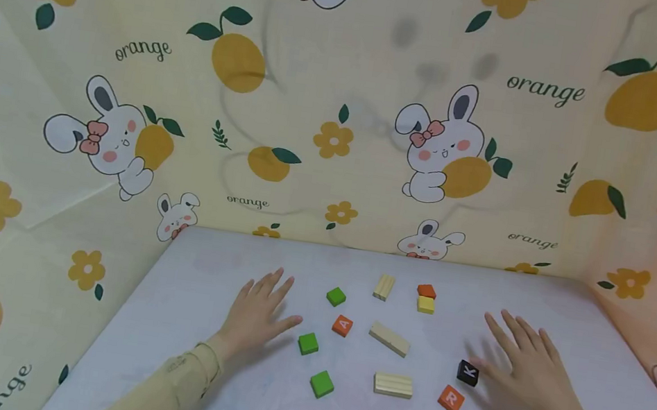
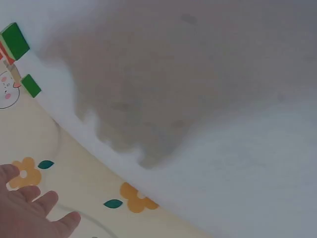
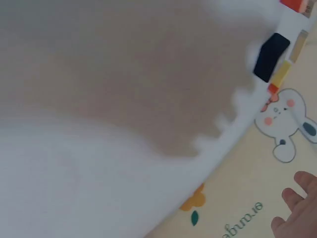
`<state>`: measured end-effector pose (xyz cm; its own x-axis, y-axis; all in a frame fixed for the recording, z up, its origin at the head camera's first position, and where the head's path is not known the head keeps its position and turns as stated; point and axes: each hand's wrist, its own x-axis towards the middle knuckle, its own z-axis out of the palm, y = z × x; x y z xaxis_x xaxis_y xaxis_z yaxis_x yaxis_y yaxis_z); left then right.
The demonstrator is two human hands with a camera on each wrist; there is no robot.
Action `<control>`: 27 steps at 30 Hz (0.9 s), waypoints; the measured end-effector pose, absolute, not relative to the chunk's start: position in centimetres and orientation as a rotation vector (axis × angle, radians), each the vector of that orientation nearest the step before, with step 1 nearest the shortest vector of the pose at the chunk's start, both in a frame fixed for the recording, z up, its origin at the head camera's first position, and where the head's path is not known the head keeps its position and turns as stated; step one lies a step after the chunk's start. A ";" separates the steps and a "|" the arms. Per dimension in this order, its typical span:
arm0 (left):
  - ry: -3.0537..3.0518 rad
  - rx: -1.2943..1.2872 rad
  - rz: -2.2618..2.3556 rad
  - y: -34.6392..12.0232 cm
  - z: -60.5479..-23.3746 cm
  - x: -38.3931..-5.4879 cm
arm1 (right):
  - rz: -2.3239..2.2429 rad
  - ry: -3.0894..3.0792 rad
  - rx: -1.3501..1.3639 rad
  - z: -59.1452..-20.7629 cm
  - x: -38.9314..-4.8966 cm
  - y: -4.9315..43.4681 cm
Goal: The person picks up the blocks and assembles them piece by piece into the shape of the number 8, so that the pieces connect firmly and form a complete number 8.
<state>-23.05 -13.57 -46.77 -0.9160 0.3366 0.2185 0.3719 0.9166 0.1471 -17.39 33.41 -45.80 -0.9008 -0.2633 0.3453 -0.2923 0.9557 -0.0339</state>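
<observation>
My left hand [image 1: 256, 317] hovers over the left of the table with fingers spread, holding nothing. Its thumb points toward a green block [image 1: 308, 344]. Two more green blocks, one farther back [image 1: 336, 296] and one nearer [image 1: 322, 384], lie close by, along with an orange block marked A [image 1: 342, 325]. On the right, my right hand [image 1: 532, 370] is spread and holds nothing. Its thumb tip comes close to a black block marked K [image 1: 468, 372]. An orange block marked R [image 1: 451, 399] lies just in front of that. In the wrist views, each hand's fingers [image 2: 47, 201] [image 3: 292, 198] are apart.
Between the hands lie pale wooden pieces: a ridged one in front [image 1: 393, 385], a flat plank [image 1: 389, 338] and a ridged one behind [image 1: 383, 287]. A yellow block [image 1: 426, 305] touches an orange-red block [image 1: 426, 291] at the back. A patterned cloth [image 1: 346, 81] walls the table [image 1: 250, 404].
</observation>
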 end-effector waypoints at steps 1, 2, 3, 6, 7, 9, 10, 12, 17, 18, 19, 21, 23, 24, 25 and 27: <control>-2.869 -0.547 -0.284 -13.4 -46.7 -23.2 | 0.127 -2.761 0.407 -45.5 -17.5 33.2; -2.843 -0.559 -0.291 -13.2 -46.6 -23.3 | 0.135 -2.759 0.403 -45.3 -17.6 32.9; -2.820 -0.569 -0.292 -12.9 -46.5 -23.5 | 0.151 -2.763 0.400 -45.0 -17.8 32.6; -2.781 -0.604 -0.296 -11.9 -46.1 -23.9 | 0.191 -2.769 0.386 -44.4 -18.4 31.6; -2.769 -0.617 -0.301 -11.5 -45.9 -24.0 | 0.205 -2.769 0.382 -44.3 -18.5 31.3; -2.751 -0.644 -0.298 -10.7 -45.7 -24.3 | 0.238 -2.758 0.384 -44.0 -18.9 30.5; -2.744 -0.657 -0.298 -10.2 -45.5 -24.3 | 0.251 -2.756 0.383 -43.9 -19.1 30.2; -2.721 -0.682 -0.291 -9.4 -45.3 -24.6 | 0.285 -2.754 0.387 -43.9 -19.5 29.4; -2.711 -0.720 -0.318 -7.1 -45.1 -25.1 | 0.376 -2.770 0.379 -44.3 -20.2 27.6; -2.722 -0.730 -0.325 -6.7 -45.2 -25.2 | 0.403 -2.779 0.376 -44.5 -20.3 27.2; -2.739 -0.740 -0.331 -6.3 -45.3 -25.2 | 0.431 -2.795 0.369 -44.6 -20.3 26.8; -2.771 -0.772 -0.349 -5.4 -45.4 -25.3 | 0.489 -2.832 0.352 -44.9 -20.4 26.0; -2.786 -0.809 -0.358 -4.6 -45.6 -25.2 | 0.538 -2.873 0.325 -45.1 -20.4 25.3; -2.781 -0.829 -0.353 -4.3 -45.7 -25.2 | 0.555 -2.896 0.310 -45.2 -20.4 25.0; -2.769 -0.850 -0.351 -3.9 -45.8 -25.1 | 0.572 -2.913 0.296 -45.3 -20.4 24.7; -2.726 -0.896 -0.334 -3.3 -45.9 -25.0 | 0.605 -2.944 0.272 -45.3 -20.3 24.2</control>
<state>-24.99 -3.25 -45.88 -0.7790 0.5471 0.3065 0.6049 0.7844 0.1372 -20.34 24.23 -45.34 -0.9762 -0.1504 0.1562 -0.1999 0.9037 -0.3787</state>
